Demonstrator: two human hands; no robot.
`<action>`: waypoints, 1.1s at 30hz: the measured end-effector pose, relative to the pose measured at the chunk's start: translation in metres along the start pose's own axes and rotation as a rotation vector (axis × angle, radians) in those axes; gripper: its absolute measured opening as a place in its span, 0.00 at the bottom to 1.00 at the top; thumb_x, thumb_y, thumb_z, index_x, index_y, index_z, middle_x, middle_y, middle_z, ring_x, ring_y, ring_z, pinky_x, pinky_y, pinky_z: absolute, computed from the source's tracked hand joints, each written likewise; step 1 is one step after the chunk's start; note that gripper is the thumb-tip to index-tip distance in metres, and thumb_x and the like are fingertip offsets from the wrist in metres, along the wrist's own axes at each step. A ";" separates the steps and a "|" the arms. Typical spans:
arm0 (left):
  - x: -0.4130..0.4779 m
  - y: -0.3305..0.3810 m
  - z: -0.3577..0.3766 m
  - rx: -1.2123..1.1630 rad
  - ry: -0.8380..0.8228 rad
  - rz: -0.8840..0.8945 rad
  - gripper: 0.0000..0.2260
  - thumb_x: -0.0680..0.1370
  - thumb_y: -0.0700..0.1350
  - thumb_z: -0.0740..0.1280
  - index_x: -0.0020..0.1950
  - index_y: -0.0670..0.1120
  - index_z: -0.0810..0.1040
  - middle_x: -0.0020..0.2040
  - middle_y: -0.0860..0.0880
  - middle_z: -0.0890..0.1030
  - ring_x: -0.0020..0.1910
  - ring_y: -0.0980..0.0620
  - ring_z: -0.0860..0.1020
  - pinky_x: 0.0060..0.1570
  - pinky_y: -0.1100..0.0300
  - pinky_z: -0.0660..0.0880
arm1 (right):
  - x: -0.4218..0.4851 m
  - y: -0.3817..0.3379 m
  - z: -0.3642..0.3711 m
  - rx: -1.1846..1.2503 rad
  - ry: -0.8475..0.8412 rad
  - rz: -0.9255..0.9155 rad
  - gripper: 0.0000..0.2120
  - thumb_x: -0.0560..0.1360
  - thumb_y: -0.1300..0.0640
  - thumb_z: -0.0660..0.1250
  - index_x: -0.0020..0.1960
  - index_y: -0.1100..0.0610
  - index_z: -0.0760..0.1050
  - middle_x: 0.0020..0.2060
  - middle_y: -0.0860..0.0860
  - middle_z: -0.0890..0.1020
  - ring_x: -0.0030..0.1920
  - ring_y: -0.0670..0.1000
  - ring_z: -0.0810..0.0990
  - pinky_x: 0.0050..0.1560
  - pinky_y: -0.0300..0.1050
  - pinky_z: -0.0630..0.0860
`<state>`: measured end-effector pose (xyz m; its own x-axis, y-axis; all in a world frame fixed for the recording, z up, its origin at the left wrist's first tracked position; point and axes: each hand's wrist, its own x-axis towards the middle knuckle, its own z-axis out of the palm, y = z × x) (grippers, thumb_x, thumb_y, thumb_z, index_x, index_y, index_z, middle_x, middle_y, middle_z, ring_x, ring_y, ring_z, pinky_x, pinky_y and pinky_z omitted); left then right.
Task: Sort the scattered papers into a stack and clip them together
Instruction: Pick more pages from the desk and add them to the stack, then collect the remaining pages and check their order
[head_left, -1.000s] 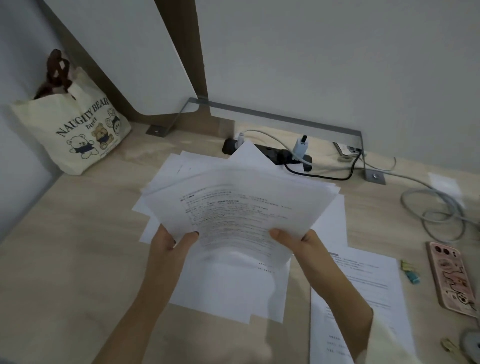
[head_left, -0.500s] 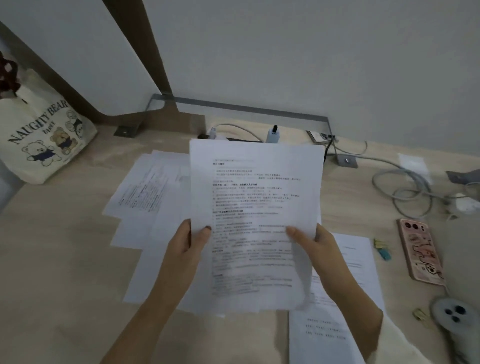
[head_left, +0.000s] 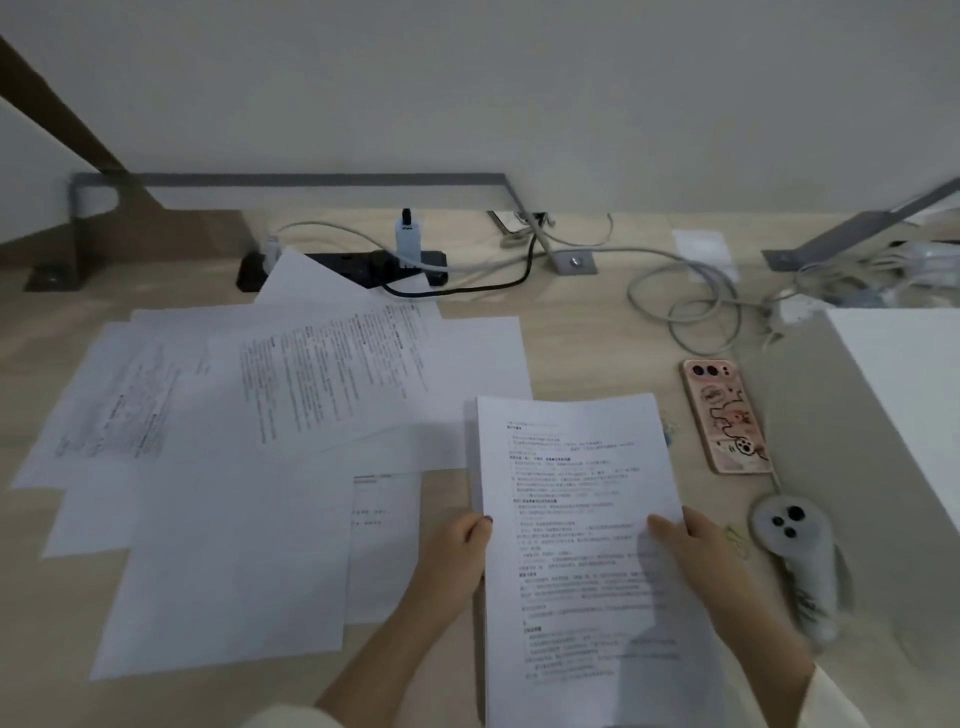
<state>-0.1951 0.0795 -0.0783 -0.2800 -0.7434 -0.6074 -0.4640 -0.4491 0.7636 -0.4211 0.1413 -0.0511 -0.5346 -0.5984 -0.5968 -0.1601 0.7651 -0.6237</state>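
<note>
Both hands hold a thin stack of printed papers (head_left: 576, 499) low over the wooden desk (head_left: 597, 332), at its right of centre. My left hand (head_left: 460, 551) grips the stack's left edge and my right hand (head_left: 691, 556) grips its right edge, thumbs on top. Several loose sheets (head_left: 291, 410) lie overlapped and askew on the desk to the left. A small coloured clip (head_left: 669, 431) peeks out past the stack's upper right edge, and a gold paper clip (head_left: 737, 540) lies by my right hand.
A phone in a pink case (head_left: 724, 415) lies right of the stack, with a white controller (head_left: 795, 545) in front of it. A black power strip (head_left: 363, 265) and coiled grey cables (head_left: 691, 301) sit at the back. A white board (head_left: 914, 384) covers the far right.
The held stack has come down and to the right, from upright in front of me to low over the desk. The view has swung right, so the tote bag is out of sight.
</note>
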 end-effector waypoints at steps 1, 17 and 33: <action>0.004 -0.004 0.004 0.023 0.007 -0.014 0.13 0.80 0.46 0.56 0.37 0.45 0.70 0.38 0.44 0.75 0.37 0.49 0.73 0.44 0.47 0.75 | 0.003 0.003 0.000 -0.003 0.002 0.009 0.06 0.78 0.58 0.59 0.51 0.58 0.73 0.44 0.54 0.79 0.45 0.55 0.78 0.49 0.50 0.74; 0.010 -0.016 0.013 0.236 0.227 -0.011 0.10 0.80 0.47 0.58 0.38 0.50 0.68 0.39 0.51 0.77 0.33 0.57 0.71 0.32 0.67 0.66 | 0.016 0.018 0.018 -0.256 0.020 -0.072 0.06 0.79 0.56 0.58 0.49 0.59 0.67 0.42 0.53 0.76 0.41 0.54 0.74 0.38 0.45 0.66; 0.004 -0.019 -0.021 0.425 0.314 0.167 0.03 0.78 0.46 0.59 0.51 0.51 0.70 0.48 0.57 0.73 0.40 0.62 0.72 0.35 0.72 0.66 | 0.019 -0.023 0.045 -0.460 0.290 -0.366 0.18 0.73 0.60 0.67 0.61 0.62 0.71 0.56 0.61 0.73 0.55 0.61 0.73 0.55 0.53 0.71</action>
<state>-0.1695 0.0741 -0.0908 -0.1447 -0.9287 -0.3415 -0.7514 -0.1214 0.6486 -0.3904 0.1020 -0.0704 -0.5700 -0.8002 -0.1867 -0.6784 0.5865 -0.4425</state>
